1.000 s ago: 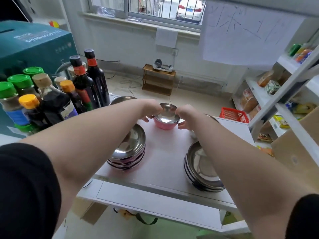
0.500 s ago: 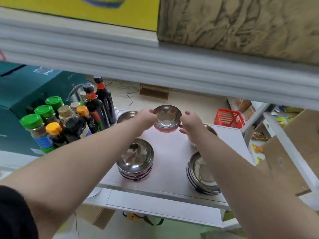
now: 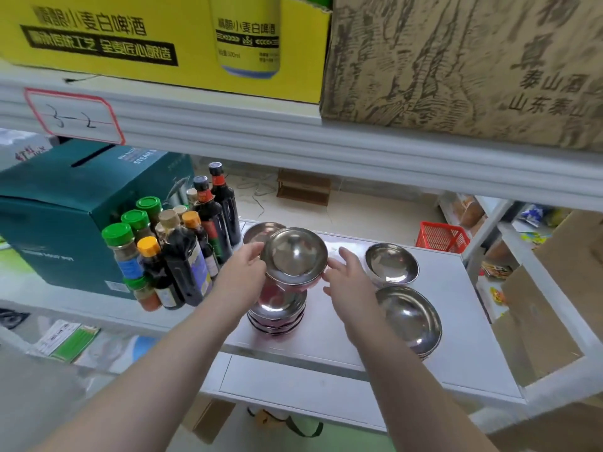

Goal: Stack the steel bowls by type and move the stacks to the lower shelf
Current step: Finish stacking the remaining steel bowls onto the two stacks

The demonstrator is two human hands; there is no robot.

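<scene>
On the white shelf (image 3: 329,337), a pink-sided stack (image 3: 277,316) stands just below the steel bowl (image 3: 295,256). The left hand (image 3: 243,277) pinches the bowl's left rim; the right hand (image 3: 350,283), fingers spread, lies at its right rim.

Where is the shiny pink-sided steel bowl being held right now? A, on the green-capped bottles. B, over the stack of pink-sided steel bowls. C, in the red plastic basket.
B: the left hand grips the shiny pink-sided steel bowl right over the stack of pink-sided steel bowls.
</scene>
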